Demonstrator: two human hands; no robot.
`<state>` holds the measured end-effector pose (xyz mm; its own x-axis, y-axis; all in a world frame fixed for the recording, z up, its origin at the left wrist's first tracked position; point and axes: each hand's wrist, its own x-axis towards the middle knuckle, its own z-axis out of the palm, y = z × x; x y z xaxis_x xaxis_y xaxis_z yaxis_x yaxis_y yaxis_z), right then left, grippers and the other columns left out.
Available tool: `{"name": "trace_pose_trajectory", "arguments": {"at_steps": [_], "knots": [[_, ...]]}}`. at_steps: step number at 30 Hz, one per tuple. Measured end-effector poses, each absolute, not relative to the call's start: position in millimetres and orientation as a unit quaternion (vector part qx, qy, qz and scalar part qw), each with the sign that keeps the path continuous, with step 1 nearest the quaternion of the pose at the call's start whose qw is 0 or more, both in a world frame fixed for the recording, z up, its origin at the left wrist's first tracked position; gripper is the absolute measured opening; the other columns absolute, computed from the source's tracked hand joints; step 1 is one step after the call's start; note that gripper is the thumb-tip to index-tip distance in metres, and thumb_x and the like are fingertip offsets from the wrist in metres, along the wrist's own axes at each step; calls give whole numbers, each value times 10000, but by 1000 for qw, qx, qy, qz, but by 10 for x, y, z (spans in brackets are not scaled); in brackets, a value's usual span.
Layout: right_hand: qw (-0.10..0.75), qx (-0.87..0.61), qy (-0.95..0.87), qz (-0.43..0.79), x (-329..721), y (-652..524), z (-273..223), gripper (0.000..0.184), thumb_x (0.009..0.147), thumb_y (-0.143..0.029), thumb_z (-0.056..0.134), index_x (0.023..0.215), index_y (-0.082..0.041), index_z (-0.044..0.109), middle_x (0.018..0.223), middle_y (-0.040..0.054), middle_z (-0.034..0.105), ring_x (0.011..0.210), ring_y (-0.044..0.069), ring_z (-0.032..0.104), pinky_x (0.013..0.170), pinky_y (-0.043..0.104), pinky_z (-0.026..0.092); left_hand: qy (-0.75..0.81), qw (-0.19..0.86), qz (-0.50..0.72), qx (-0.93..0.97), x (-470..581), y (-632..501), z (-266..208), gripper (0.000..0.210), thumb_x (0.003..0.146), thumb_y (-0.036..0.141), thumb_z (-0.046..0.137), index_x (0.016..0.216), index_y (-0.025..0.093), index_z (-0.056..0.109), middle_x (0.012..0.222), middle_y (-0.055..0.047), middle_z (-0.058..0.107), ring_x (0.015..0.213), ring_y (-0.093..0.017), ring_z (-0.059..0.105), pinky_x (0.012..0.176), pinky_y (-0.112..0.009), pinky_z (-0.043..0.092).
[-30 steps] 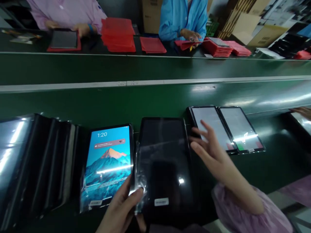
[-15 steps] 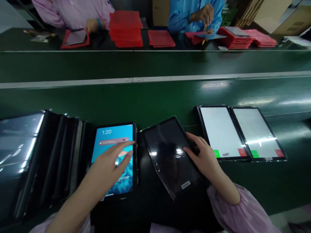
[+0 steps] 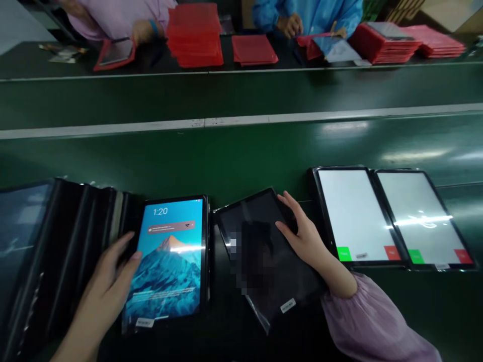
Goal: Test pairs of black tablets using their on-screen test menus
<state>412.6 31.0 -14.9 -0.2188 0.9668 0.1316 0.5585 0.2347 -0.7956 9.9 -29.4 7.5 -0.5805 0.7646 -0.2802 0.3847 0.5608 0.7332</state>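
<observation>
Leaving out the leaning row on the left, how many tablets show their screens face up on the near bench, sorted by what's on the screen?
Mountain-picture tablet: 1
Dark-screen tablet: 1
Mostly white-screen tablets: 2
Total: 4

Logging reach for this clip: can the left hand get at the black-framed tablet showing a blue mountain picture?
Probably yes: the left hand is at the left edge of that tablet, with no object between them.
</observation>
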Motion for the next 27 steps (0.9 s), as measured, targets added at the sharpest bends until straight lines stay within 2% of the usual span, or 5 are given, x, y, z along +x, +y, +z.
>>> {"name": "trace_pose_trajectory", "arguments": {"at_steps": [7,10,17,22,27], "knots": [[355,-546,-691,313,4150,325,-215,796,1076,-370,629,1760,-355,222,1552,121,658,1394,312,670,1072,523,623,782,356,413,303,12,-476,-132,708,705,629,891,1323,326,724,1590,-62,630,1638,-420,347,1303,-554,386],[394,-551,-641,362,4209,193,-228,824,1080,-446,640,1761,-397,180,1567,95,649,1442,293,635,1158,549,572,758,374,467,261,88,-528,-125,633,749,593,872,1305,323,736,1587,-54,638,1633,-387,372,1341,-506,314],[417,-596,-482,489,4301,-458,-128,592,1052,-448,707,1612,-472,516,1632,33,596,1531,288,536,1249,506,492,709,429,546,121,439,-763,-51,614,772,567,840,1298,266,742,1558,-70,669,1602,-363,433,1376,-464,226],[452,-611,-445,474,4117,-642,-134,601,1037,-422,734,1603,-434,532,1623,53,605,1539,289,524,1280,529,442,690,448,558,112,515,-784,-70,608,753,531,843,1304,289,751,1570,-30,664,1600,-342,440,1358,-424,286],[448,-602,-497,436,4089,-621,-141,566,1093,-369,645,1637,-396,491,1620,84,604,1515,282,554,1240,522,501,685,475,525,172,478,-571,-71,734,726,463,842,1430,309,703,1627,-27,611,1608,-377,422,1316,-475,391]]}}
